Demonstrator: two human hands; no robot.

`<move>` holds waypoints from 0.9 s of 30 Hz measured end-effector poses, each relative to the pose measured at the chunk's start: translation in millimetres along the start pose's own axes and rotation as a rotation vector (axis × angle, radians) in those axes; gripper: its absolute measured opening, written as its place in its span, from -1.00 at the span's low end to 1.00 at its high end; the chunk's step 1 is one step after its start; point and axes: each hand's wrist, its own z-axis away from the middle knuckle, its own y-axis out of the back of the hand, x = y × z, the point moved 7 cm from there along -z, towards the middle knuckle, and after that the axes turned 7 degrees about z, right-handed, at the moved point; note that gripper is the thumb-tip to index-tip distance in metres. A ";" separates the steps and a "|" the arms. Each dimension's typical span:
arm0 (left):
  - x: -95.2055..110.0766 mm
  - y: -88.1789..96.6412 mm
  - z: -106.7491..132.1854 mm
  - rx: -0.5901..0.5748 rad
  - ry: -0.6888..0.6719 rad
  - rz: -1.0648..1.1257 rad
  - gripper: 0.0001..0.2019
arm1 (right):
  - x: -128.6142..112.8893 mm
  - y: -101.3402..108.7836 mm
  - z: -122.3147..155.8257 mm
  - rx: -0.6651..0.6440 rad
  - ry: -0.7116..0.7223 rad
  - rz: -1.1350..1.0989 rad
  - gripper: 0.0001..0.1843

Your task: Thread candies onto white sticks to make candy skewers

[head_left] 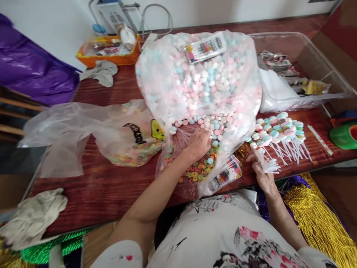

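Note:
My left hand (pixel 200 143) reaches into the mouth of a large clear plastic bag (pixel 156 74) of pink, white and blue candy pieces (pixel 208 80). Its fingers are curled down among the pieces, and whatever they pinch is hidden. Below that hand, colourful ring-shaped candies (pixel 196 172) lie in the open plastic. At the table's front edge, my right hand (pixel 260 169) is closed around a bundle of white sticks (pixel 271 166), their ends fanning out to the right. Just beyond it lies a pile of candy skewers (pixel 279 128), with pastel pieces threaded on white sticks.
A tied bag of ring candies (pixel 131 130) lies at left. Printed packets (pixel 225 175) rest near the front edge and on the big bag. A clear bin (pixel 331 70), green tape roll (pixel 344 136), orange tray (pixel 111 59) and crumpled gloves (pixel 41 212) surround them.

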 end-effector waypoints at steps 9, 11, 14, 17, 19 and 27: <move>-12.1 36.0 45.9 0.300 0.062 0.743 -0.76 | -4.4 -1.3 -8.1 0.012 -0.009 -0.096 -0.59; -15.0 40.8 63.7 0.311 0.199 1.025 -0.76 | -0.9 0.8 -7.1 0.055 -0.022 -0.074 -0.61; -11.0 42.3 91.6 0.349 0.348 1.325 -0.74 | -14.6 0.6 -3.3 0.054 0.087 0.020 -0.66; -3.1 38.9 112.5 0.395 0.403 1.440 -0.73 | -46.3 -14.1 3.6 -0.130 0.270 0.125 -0.52; -1.0 32.6 122.3 0.426 0.438 1.505 -0.69 | -69.5 -24.1 7.7 -0.225 0.352 0.122 -0.39; -6.2 27.2 144.1 0.619 0.407 1.616 -0.55 | -116.4 -69.7 9.7 -0.443 0.303 0.051 -0.38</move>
